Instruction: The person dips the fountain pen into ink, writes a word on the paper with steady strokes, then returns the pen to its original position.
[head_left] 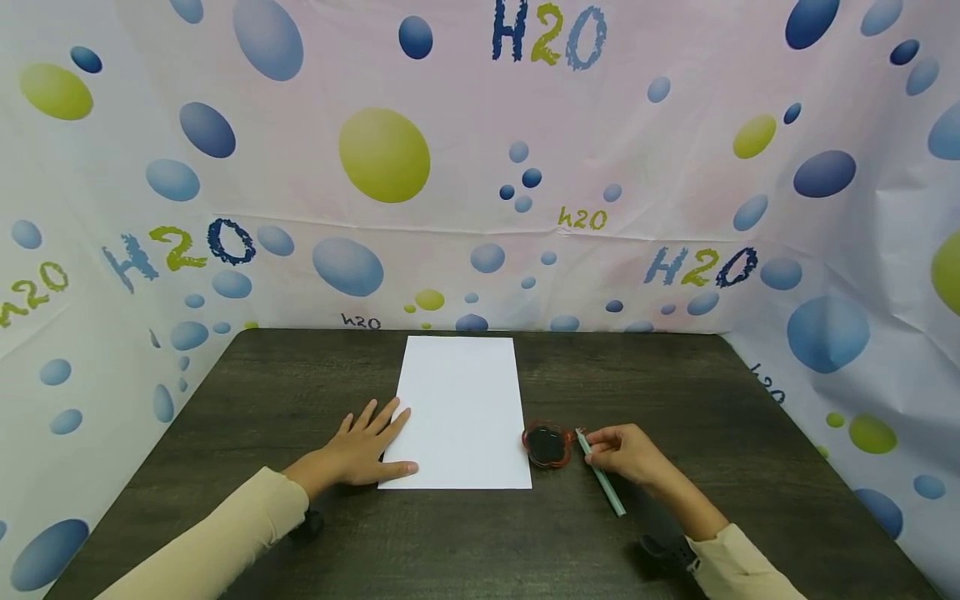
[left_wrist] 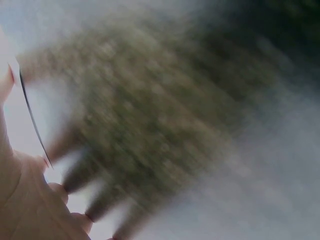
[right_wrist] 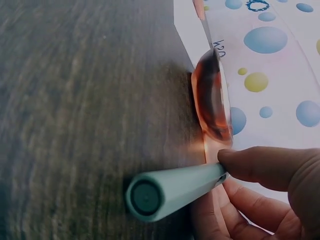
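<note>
My left hand (head_left: 362, 450) lies with spread fingers at the left edge of a white sheet of paper (head_left: 465, 417), thumb and fingertips over it. In the left wrist view, the palm (left_wrist: 30, 205) shows at the lower left, beside its blurred reflection. My right hand (head_left: 630, 454) pinches a pale green marker (head_left: 606, 483) near its far end, thumb on top and fingers beneath. The marker's round butt (right_wrist: 146, 197) faces the right wrist camera. Just left of its far end lies a reddish, translucent flower-shaped piece (head_left: 547, 445) with a dark centre; a narrow handle-like part runs under the marker.
The dark wooden tabletop (head_left: 615, 375) surrounds the sheet. Behind it and at both sides hangs a white curtain (head_left: 465, 100) printed with blue and green dots and H2O lettering. A dark strap piece (head_left: 663, 552) sits at the right wrist.
</note>
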